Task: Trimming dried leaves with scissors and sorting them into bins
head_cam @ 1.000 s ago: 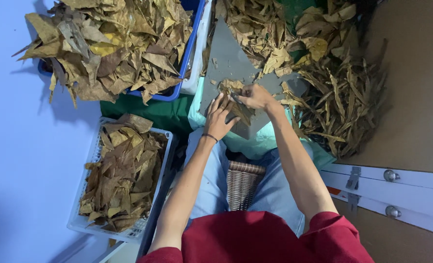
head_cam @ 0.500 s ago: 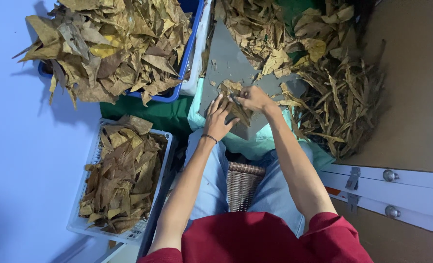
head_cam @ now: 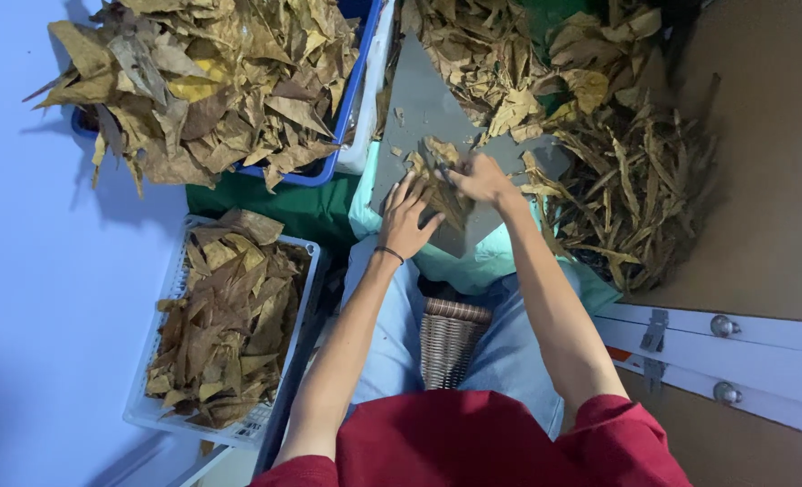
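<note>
My left hand [head_cam: 407,216] lies flat with fingers spread on a dried brown leaf [head_cam: 443,193] that rests on a grey board [head_cam: 419,108] over my lap. My right hand [head_cam: 479,177] pinches the same leaf at its upper end, fingers closed on it. A thin dark band circles my left wrist. The leaf is partly hidden under both hands.
A blue crate [head_cam: 347,99] heaped with dried leaves stands at upper left. A white basket [head_cam: 153,415] of flattened leaves sits at lower left. More loose leaves and stem strips [head_cam: 636,180] pile at upper right. A wicker stool [head_cam: 451,338] shows between my knees. White rails [head_cam: 717,343] cross at right.
Both hands have stayed on the leaf at the board's near edge; the fingers have shifted only slightly.
</note>
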